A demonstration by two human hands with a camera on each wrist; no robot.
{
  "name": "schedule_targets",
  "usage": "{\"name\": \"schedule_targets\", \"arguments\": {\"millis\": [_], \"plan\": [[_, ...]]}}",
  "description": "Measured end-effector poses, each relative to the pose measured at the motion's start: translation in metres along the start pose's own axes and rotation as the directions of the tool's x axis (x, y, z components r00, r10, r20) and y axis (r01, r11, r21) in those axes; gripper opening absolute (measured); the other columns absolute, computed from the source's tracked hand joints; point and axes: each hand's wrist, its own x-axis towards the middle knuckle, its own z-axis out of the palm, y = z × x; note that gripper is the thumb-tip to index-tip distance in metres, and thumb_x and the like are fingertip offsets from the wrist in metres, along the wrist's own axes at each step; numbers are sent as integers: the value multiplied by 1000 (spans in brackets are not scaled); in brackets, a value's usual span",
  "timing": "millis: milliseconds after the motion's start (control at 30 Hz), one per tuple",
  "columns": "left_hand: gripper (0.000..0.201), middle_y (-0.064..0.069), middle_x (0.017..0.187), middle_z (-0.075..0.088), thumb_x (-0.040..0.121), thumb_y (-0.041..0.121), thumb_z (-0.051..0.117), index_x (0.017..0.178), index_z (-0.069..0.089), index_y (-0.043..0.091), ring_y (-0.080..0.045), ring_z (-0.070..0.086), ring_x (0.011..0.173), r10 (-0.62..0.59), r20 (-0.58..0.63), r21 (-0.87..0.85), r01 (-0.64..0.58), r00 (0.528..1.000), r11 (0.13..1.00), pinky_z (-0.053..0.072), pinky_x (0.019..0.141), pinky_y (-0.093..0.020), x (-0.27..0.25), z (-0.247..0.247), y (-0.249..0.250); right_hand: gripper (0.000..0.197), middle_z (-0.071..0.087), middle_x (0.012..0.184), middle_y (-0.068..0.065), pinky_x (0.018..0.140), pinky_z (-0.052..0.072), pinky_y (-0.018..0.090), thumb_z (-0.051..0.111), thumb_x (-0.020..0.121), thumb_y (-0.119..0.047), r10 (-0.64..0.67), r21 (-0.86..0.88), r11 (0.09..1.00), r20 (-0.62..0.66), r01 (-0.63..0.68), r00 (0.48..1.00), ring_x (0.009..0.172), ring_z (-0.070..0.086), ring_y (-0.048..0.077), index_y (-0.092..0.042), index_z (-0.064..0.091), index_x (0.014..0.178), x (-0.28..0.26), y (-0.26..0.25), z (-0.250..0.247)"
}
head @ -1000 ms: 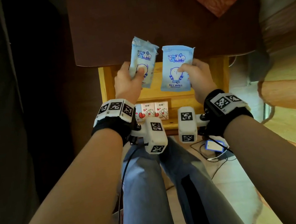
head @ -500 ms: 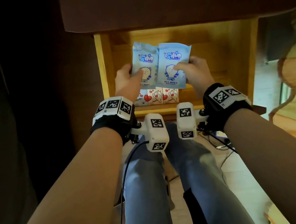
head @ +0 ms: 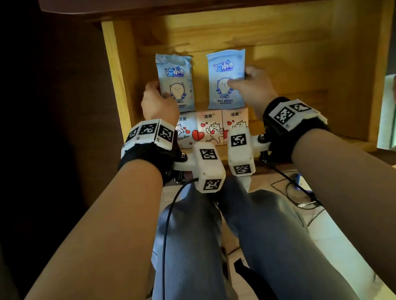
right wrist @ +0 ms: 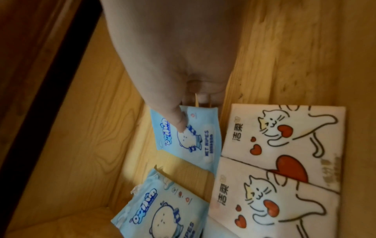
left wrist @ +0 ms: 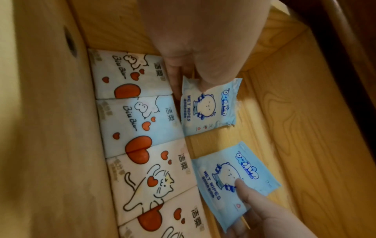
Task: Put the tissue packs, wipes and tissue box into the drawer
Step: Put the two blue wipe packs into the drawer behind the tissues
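Both pale-blue flat plastic wet-wipe sachets are down in the open light-wood drawer now. A second ago they were held up near the dark table edge, half a second ago side by side and touching; now there is a gap between them and they look to be lying on the drawer floor.

Left hand pinches the left wipe sachet at its left edge, thumb on the printed face, fingers under. Right hand pinches the right wipe sachet the same way, thumb tip on the cartoon print. Neither has let go.

Sachets sit just behind the row of white tissue packs with cat-and-heart print, which lines the drawer's front wall; near edges look to touch or slightly overlap the packs.

Judgement: wipes effectively placed, release is all that's left for them. Tissue packs in. No tissue box visible in the drawer, so that item is presumably outstanding. Back and right of the drawer have room for it.
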Motion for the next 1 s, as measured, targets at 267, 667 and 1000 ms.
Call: {"name": "schedule_targets", "arguments": {"millis": [267,667,1000], "plan": [[47,-15,134,52,88,1,48,134,41,7,-29,50,125,29,46,14,-29,999,999,45,103,-40,-12,-20,7,41,65,119,10,81,55,28,62,81,-5,-43,-119,993,-120,29,992,103,65,21,-8,54,121,-7,-6,-1],[16,-6,104,66,86,16,57,100,64,11,-8,55,75,297,-352,25,-308,888,951,53,76,-30,-17,-85,-2,33,63,121,7,94,44,21,58,84,-4,-227,-322,918,56,233,972,112,58,16,-7,61,117,-28,-24,29],[34,9,94,62,94,42,45,109,63,17,-1,59,85,233,-112,-135,-247,966,960,51,83,-23,0,-83,-41,45,66,117,11,79,42,18,72,77,-12,-221,-365,904,42,220,974,103,62,17,-4,54,118,1,-14,73]]}}
